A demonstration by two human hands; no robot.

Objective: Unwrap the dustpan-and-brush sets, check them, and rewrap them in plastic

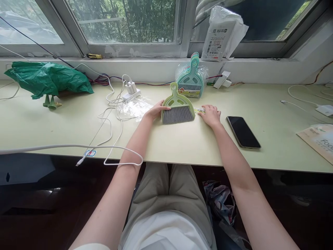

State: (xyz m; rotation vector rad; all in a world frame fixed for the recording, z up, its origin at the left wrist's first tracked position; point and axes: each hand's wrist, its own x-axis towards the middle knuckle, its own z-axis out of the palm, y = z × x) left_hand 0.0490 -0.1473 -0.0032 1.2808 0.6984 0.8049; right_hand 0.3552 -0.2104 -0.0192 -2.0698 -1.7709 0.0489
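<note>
The light-green dustpan-and-brush set [178, 113] is at the left grip [155, 110], which is clamped on its left edge, thumb across the front by the grey bristles, handle pointing away toward the window. The right grip [211, 114] lies low on the surface [187, 146] just to the right of the set, its fingers at a printed label strip [199, 110]; whether they are closed on the strip or only resting against it, I cannot tell. Directly behind the held set stands a stack of blue-green dustpan-and-brush sets [191, 85] in clear wrap, and a black smartphone [244, 132] lies right of the right grip. To the left are a crumpled clear plastic wrapper [136, 107], a white power strip [131, 94] with a charger plugged in, and loose white cable [130, 151], one loop of which crosses over the left forearm. Farther left sits a green plastic bag [52, 80]. The left fingers are mostly hidden behind the held set, most of the label strip is covered by the right grip, and a beige packet [318, 138] is cut off at the right edge
</note>
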